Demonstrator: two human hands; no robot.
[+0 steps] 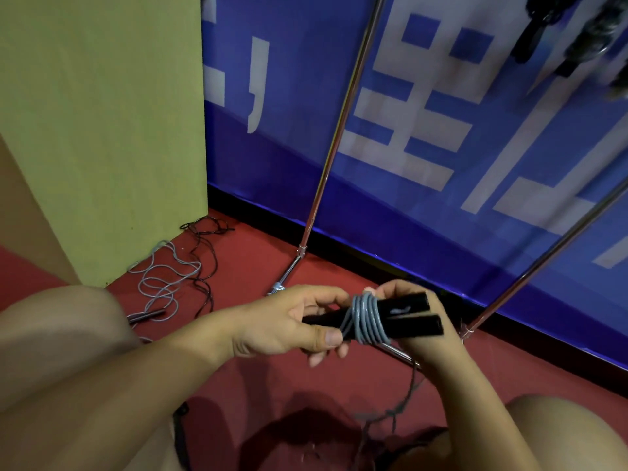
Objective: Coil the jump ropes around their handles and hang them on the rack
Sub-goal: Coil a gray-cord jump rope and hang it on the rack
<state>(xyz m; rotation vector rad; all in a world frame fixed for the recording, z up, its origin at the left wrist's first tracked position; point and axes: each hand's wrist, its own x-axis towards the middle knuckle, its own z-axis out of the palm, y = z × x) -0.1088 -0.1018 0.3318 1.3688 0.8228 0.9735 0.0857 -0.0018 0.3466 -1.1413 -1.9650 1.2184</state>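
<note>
Two black handles (pixel 406 316) lie side by side with a grey rope (pixel 368 319) coiled several times around their middle. My left hand (pixel 289 326) grips the handles' left end, thumb pressed near the coil. My right hand (pixel 424 334) holds the right end from behind, fingertips at the top of the coil. The metal rack (pixel 343 110) stands just beyond, its poles slanting up against the blue banner. Coiled ropes (pixel 543 25) hang dark at the top right.
On the red floor at the left lie a loose grey rope (pixel 163 280) with a metallic handle (pixel 146 315) and a loose black rope (pixel 204 253). A dark cord (pixel 404 399) trails under my hands. A green panel (pixel 102 130) stands left. My knees frame the bottom.
</note>
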